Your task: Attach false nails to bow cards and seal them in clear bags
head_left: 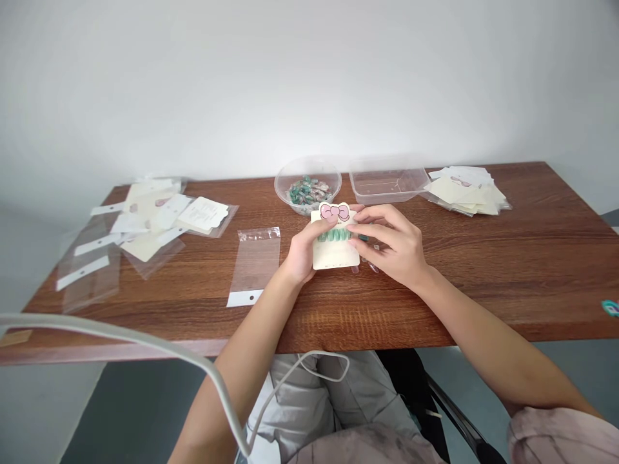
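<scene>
Left hand [300, 252] clasps a cream card [336, 256]; right hand [393, 248] pinches the green clip [333, 236] on it; seating it likely needs gentle pressure.

wooden table [507, 277] — bags [254, 264], bowl [285, 178], tray [389, 191], cards [464, 190]

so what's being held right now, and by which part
The left hand holds the card by its left edge. The right hand pinches the right end of the green clip on it.
</scene>
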The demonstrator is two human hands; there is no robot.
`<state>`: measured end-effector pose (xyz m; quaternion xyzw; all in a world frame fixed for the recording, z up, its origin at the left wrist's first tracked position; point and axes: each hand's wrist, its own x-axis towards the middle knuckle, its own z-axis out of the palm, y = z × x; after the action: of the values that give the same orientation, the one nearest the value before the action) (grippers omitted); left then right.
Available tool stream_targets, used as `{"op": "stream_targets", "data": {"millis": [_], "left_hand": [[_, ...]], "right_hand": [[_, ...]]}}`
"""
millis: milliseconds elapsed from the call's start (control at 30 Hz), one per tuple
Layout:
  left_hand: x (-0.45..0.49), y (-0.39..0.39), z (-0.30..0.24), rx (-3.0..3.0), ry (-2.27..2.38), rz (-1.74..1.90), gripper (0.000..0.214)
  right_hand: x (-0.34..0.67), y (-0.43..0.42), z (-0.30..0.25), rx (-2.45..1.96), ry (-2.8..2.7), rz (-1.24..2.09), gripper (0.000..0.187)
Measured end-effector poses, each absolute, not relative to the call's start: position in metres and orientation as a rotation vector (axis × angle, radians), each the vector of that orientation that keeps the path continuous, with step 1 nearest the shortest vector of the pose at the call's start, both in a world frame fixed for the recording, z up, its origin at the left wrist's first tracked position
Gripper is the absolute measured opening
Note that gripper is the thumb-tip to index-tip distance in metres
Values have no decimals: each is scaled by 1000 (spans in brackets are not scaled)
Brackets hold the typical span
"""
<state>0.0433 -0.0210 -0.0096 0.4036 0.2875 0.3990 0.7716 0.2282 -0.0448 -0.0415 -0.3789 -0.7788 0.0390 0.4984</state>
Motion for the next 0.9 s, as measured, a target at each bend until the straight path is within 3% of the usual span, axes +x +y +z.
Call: {"op": "stream_targets", "data": {"millis": [700, 900], "left_hand": [[41, -20, -16, 872, 581, 819, 46], [41, -18, -14, 884, 598, 840, 52]], "right_hand": [[226, -45, -40, -878, -1927, -55, 15], [227, -42, -43, -864, -1943, -132, 25]]}}
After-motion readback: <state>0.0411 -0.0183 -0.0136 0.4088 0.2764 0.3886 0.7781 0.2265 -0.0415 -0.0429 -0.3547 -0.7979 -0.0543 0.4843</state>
